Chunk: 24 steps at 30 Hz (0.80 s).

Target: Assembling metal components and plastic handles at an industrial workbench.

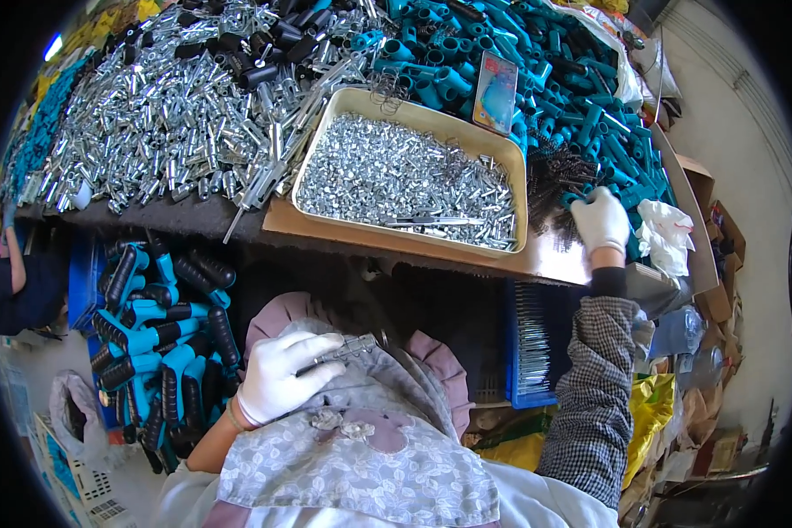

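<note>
- Left hand (283, 373), left of lower centre: pinching a metal part (352, 348)
- Silvery, slim — jutting right from the grip
- Right hand (601, 220), centre right — grip I can't tell

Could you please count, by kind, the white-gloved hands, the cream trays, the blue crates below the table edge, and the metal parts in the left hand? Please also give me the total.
White-gloved hands: 2 (left hand, right hand)
Cream tray: 1
Blue crates: 2 (left crate, right crate)
Metal part in the left hand: 1
Total: 6
</note>
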### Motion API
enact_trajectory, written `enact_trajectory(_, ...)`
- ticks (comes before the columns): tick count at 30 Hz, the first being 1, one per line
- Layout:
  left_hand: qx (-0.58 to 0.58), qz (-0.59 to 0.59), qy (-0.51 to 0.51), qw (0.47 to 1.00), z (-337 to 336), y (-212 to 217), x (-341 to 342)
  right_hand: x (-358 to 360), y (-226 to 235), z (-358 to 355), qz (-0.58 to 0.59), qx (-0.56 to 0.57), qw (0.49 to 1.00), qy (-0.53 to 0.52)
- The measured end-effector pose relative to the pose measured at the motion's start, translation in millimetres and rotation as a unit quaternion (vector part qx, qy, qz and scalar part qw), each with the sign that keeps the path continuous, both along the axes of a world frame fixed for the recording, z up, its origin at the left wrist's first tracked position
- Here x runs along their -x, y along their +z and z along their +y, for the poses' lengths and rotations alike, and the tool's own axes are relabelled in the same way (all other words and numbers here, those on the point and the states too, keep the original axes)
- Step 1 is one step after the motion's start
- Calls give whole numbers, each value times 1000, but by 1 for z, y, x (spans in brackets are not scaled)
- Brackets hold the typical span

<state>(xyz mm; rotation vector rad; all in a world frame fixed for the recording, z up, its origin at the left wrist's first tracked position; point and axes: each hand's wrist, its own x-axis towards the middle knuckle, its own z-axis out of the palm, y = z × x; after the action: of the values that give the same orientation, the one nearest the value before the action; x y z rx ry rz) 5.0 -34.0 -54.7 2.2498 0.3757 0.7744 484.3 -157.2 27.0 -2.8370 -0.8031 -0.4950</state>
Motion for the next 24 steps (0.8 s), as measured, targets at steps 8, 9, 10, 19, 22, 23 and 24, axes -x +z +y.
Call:
enact_trajectory(8, 31, 15, 13, 999, 5, 1, -9, 40, 17, -61, 93, -269, 952, 115)
enact_trajectory(9, 47, 20, 10, 999, 5, 0, -10, 66, 22, -61, 203, -328, 916, 112)
enact_trajectory(10, 62, 26, 6, 998, 6, 0, -12, 90, 27, -62, 275, -378, 875, 127)
enact_trajectory(19, 49, 40, -20, 998, 14, 19, -22, 186, -32, -54, 639, -359, 648, 208)
enact_trajectory(22, 40, 57, -37, 997, 18, 22, -14, 185, -38, -50, 678, -383, 583, 230)
enact_trajectory(23, 41, 74, -47, 995, 18, 24, -11, 185, -38, -48, 681, -381, 581, 233)
enact_trajectory(24, 28, 69, -42, 996, 19, 22, -9, 185, -39, -46, 679, -374, 585, 238)
